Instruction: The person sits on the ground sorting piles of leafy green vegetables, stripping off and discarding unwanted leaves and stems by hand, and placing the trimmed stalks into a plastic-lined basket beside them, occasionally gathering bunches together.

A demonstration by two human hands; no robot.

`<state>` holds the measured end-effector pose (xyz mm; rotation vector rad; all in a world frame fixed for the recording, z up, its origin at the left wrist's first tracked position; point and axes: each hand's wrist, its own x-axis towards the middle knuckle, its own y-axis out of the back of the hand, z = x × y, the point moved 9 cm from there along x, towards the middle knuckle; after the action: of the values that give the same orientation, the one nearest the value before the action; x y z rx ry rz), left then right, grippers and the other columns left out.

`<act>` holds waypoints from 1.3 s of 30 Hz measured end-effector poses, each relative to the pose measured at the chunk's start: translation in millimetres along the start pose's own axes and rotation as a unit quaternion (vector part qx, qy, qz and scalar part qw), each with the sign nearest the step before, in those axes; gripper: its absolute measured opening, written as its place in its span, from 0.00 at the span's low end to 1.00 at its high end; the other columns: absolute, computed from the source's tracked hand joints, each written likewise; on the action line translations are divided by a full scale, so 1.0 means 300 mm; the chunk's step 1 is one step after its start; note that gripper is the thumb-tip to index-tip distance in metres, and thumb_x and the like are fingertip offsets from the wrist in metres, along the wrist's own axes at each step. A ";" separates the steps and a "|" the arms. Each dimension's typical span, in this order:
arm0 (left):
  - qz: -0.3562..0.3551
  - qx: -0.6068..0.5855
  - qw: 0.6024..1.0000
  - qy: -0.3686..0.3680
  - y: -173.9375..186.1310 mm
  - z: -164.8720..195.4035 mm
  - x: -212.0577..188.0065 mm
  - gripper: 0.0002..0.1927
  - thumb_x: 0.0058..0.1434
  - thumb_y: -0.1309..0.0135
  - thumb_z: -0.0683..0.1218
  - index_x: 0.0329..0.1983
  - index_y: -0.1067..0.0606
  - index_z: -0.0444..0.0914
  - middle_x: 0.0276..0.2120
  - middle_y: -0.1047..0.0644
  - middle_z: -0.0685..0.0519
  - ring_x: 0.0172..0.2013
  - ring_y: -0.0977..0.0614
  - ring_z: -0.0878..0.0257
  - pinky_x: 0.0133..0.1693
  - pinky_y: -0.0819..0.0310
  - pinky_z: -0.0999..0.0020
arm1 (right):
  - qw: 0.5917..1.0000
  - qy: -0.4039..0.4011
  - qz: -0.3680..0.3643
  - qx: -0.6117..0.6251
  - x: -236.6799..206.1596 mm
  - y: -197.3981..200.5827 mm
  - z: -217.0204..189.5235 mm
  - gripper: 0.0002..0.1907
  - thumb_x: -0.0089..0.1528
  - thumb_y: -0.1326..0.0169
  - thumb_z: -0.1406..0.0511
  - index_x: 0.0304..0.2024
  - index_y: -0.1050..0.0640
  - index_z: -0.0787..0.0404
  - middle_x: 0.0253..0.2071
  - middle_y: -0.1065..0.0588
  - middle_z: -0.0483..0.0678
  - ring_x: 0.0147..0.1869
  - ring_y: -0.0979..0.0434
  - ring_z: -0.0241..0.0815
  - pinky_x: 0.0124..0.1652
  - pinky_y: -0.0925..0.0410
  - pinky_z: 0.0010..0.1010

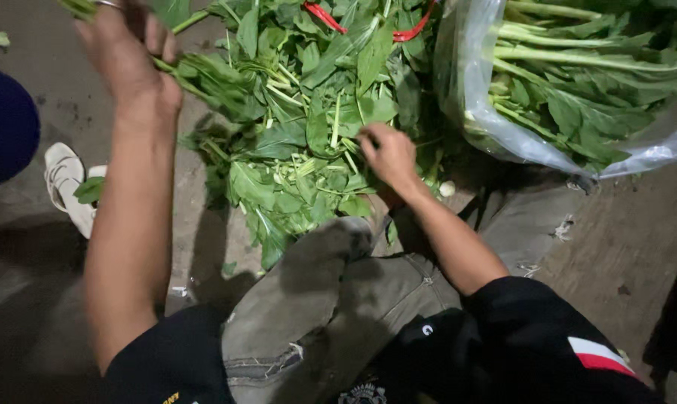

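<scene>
— Where are the hands?

— The left hand (129,56) is raised at the far left of the floor (638,239), its fingers closed around a leafy stem (204,75) that trails back to the greens (293,150). The right hand (389,155) lies on the near edge of that pile, fingers curled down into the leaves; I cannot tell whether they grip anything.

— And the greens?

— Heaped loose on the floor just beyond the person's knee (331,247). Two red bands (368,22) lie on top at the far side.

— Anything else?

— A clear bag (488,112) of long-stemmed greens lies just right of the pile, touching it. A white sandal (63,183) sits at the left, well apart from the bag.
</scene>
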<state>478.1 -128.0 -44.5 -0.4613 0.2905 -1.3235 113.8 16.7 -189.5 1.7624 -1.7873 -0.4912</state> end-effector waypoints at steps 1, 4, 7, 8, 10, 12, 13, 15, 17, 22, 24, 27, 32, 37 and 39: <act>0.012 0.025 1.000 -0.012 0.013 0.007 0.008 0.14 0.67 0.39 0.46 0.40 0.32 0.36 0.27 0.29 0.53 0.24 0.28 0.63 0.26 0.33 0.64 | 1.000 -0.006 0.004 -0.008 0.019 0.002 0.037 0.11 0.63 0.39 0.61 0.42 0.19 0.61 0.43 0.20 0.56 0.46 0.20 0.59 0.43 0.28 0.44; 0.002 0.098 0.995 -0.023 -0.038 -0.016 -0.019 0.09 0.65 0.42 0.44 0.42 0.28 0.36 0.28 0.24 0.54 0.29 0.20 0.63 0.32 0.22 0.64 | 0.999 0.005 0.022 -0.036 0.061 0.001 0.080 0.14 0.61 0.36 0.60 0.40 0.21 0.65 0.40 0.23 0.59 0.44 0.23 0.62 0.41 0.30 0.46; -0.091 0.167 0.981 0.028 -0.178 -0.093 -0.127 0.13 0.75 0.46 0.45 0.58 0.25 0.34 0.31 0.22 0.52 0.34 0.17 0.64 0.40 0.18 0.66 | 0.995 0.052 0.044 -0.078 0.073 0.006 0.021 0.13 0.60 0.37 0.62 0.41 0.21 0.64 0.40 0.27 0.59 0.43 0.24 0.62 0.41 0.30 0.47; -0.109 0.203 0.972 0.049 -0.221 -0.114 -0.145 0.15 0.74 0.48 0.45 0.60 0.25 0.34 0.31 0.21 0.51 0.31 0.18 0.64 0.36 0.20 0.65 | 0.993 0.061 0.050 -0.089 0.073 0.020 -0.010 0.12 0.60 0.37 0.63 0.41 0.20 0.63 0.40 0.27 0.58 0.44 0.24 0.61 0.41 0.30 0.47; -0.157 0.269 0.948 0.065 -0.305 -0.146 -0.206 0.17 0.73 0.52 0.45 0.62 0.26 0.34 0.36 0.18 0.49 0.32 0.17 0.62 0.37 0.19 0.62 | 0.988 0.084 0.072 -0.108 0.053 0.066 -0.098 0.09 0.60 0.37 0.64 0.40 0.20 0.61 0.39 0.26 0.55 0.44 0.23 0.58 0.41 0.31 0.44; -0.265 0.320 0.909 -0.016 -0.431 -0.141 -0.286 0.20 0.74 0.52 0.43 0.67 0.30 0.33 0.50 0.19 0.46 0.48 0.17 0.58 0.52 0.21 0.60 | 0.978 0.118 0.116 -0.127 0.045 0.166 -0.199 0.07 0.62 0.35 0.65 0.40 0.19 0.60 0.39 0.24 0.52 0.42 0.22 0.53 0.39 0.31 0.40; -0.334 0.339 0.876 -0.079 -0.493 -0.133 -0.362 0.23 0.74 0.52 0.41 0.71 0.33 0.32 0.60 0.21 0.45 0.59 0.19 0.55 0.62 0.27 0.60 | 0.991 0.083 0.096 -0.038 0.038 0.205 -0.216 0.07 0.63 0.35 0.67 0.42 0.19 0.61 0.38 0.24 0.50 0.40 0.24 0.48 0.38 0.32 0.36; -0.406 0.367 0.804 -0.232 -0.606 -0.118 -0.495 0.20 0.72 0.49 0.39 0.66 0.32 0.30 0.60 0.25 0.39 0.60 0.24 0.48 0.63 0.33 0.60 | 0.989 -0.001 0.057 0.139 0.010 0.259 -0.243 0.06 0.66 0.36 0.70 0.45 0.19 0.64 0.35 0.24 0.47 0.35 0.27 0.38 0.37 0.34 0.28; -0.459 0.285 0.840 -0.059 -0.647 -0.213 -0.550 0.19 0.74 0.50 0.42 0.66 0.32 0.32 0.57 0.22 0.45 0.55 0.21 0.56 0.59 0.28 0.63 | 0.971 0.010 0.080 0.226 -0.009 0.325 -0.311 0.09 0.65 0.39 0.72 0.47 0.22 0.66 0.41 0.23 0.43 0.43 0.25 0.32 0.44 0.31 0.24; -0.476 0.408 0.775 0.083 -0.608 -0.311 -0.498 0.13 0.70 0.45 0.47 0.53 0.23 0.36 0.40 0.19 0.51 0.41 0.18 0.62 0.48 0.23 0.66 | 0.912 -0.037 0.037 0.407 0.019 0.331 -0.288 0.20 0.65 0.38 0.73 0.59 0.28 0.66 0.37 0.25 0.38 0.41 0.27 0.28 0.42 0.34 0.20; -0.444 0.468 0.762 0.055 -0.539 -0.289 -0.420 0.13 0.69 0.41 0.49 0.50 0.22 0.35 0.37 0.19 0.51 0.38 0.18 0.62 0.45 0.25 0.65 | 0.914 -0.056 0.028 0.401 0.038 0.317 -0.227 0.18 0.67 0.38 0.73 0.58 0.27 0.66 0.35 0.25 0.39 0.38 0.29 0.28 0.40 0.35 0.20; -0.387 0.392 0.834 0.027 -0.434 -0.236 -0.338 0.20 0.59 0.33 0.46 0.49 0.24 0.33 0.42 0.20 0.51 0.43 0.19 0.63 0.46 0.23 0.66 | 0.968 -0.020 -0.019 0.249 0.049 0.263 -0.170 0.18 0.66 0.37 0.71 0.57 0.25 0.64 0.35 0.24 0.42 0.38 0.27 0.32 0.39 0.33 0.22; -0.195 0.494 0.846 -0.042 -0.255 -0.200 -0.236 0.10 0.65 0.38 0.43 0.48 0.19 0.37 0.39 0.16 0.52 0.40 0.14 0.64 0.44 0.21 0.66 | 0.991 0.124 -0.026 -0.036 0.034 0.096 -0.167 0.25 0.58 0.33 0.60 0.54 0.24 0.58 0.41 0.24 0.54 0.43 0.23 0.53 0.41 0.29 0.40; -0.197 0.575 0.766 -0.209 -0.310 -0.141 -0.304 0.06 0.65 0.37 0.43 0.42 0.20 0.37 0.36 0.20 0.50 0.35 0.17 0.57 0.37 0.24 0.61 | 0.971 0.114 -0.087 -0.189 0.004 -0.130 -0.071 0.33 0.50 0.34 0.64 0.60 0.24 0.56 0.45 0.26 0.60 0.47 0.25 0.62 0.39 0.30 0.49; -0.229 0.627 0.671 -0.324 -0.388 -0.113 -0.372 0.06 0.59 0.40 0.40 0.39 0.23 0.38 0.36 0.23 0.49 0.36 0.19 0.53 0.38 0.24 0.59 | 0.981 0.075 -0.071 -0.162 0.026 -0.135 0.005 0.26 0.55 0.38 0.67 0.57 0.23 0.52 0.45 0.26 0.57 0.49 0.24 0.60 0.42 0.29 0.47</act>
<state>337.2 -45.2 -24.4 0.2469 -1.3857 -1.4130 144.7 6.2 -215.0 1.6539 -1.3961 -0.6492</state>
